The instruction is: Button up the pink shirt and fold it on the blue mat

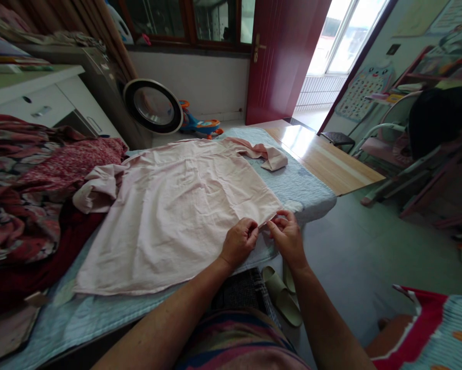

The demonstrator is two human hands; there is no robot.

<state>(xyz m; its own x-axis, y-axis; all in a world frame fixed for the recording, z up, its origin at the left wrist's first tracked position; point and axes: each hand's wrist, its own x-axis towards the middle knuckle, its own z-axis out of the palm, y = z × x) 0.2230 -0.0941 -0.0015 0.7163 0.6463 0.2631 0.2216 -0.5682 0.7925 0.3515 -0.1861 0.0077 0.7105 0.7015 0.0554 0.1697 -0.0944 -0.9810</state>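
A pale pink shirt (pixel 184 205) lies spread out on a table covered by a light blue quilted cloth (pixel 311 190). One sleeve is bunched at the left, and the other bends at the far right. My left hand (pixel 241 240) pinches the shirt's hem near its right corner. Just right of it, my right hand (pixel 287 236) grips the same edge between thumb and fingers. Both hands are closed and nearly touching, with the hem slightly raised between them.
Patterned red clothes (pixel 30 185) are heaped on the left. Behind them, a washing machine door (pixel 153 106) hangs open. A wooden board (pixel 323 159) extends beyond the quilted cloth at right. Green slippers (pixel 280 295) lie on the floor, and a chair (pixel 388 133) stands at right.
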